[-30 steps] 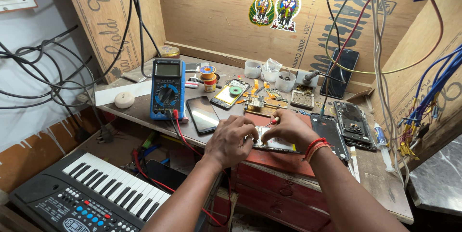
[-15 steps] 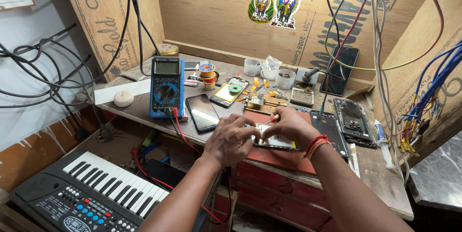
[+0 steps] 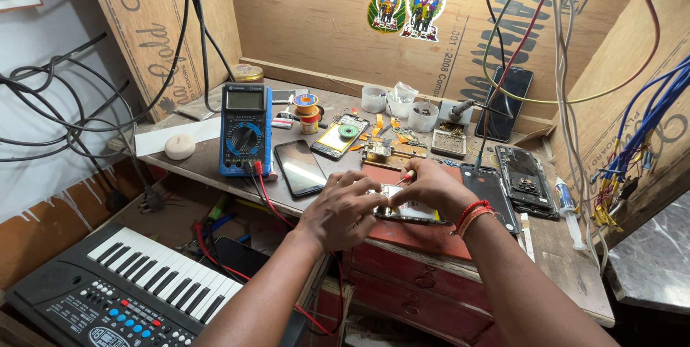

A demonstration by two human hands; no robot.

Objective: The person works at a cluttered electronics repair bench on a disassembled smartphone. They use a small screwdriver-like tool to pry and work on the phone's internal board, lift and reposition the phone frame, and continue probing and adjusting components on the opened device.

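Observation:
Both hands work on an opened phone [image 3: 406, 211] lying on the red mat at the bench's front edge. My left hand [image 3: 345, 207] curls over the phone's left end and steadies it. My right hand [image 3: 431, 189], with red thread bands at the wrist, pinches a small red-tipped tool [image 3: 407, 175] pointed down at the phone's board. Much of the phone is hidden under my fingers.
A blue multimeter [image 3: 244, 128] with red and black leads stands at the left, a dark phone [image 3: 300, 166] beside it. Opened phones [image 3: 526, 178] lie to the right, small cups [image 3: 399, 104] at the back. Wires hang on both sides. A keyboard [image 3: 129, 286] sits below left.
Both hands have stayed on the opened phone, with only small shifts of the fingers. The view has drifted slightly.

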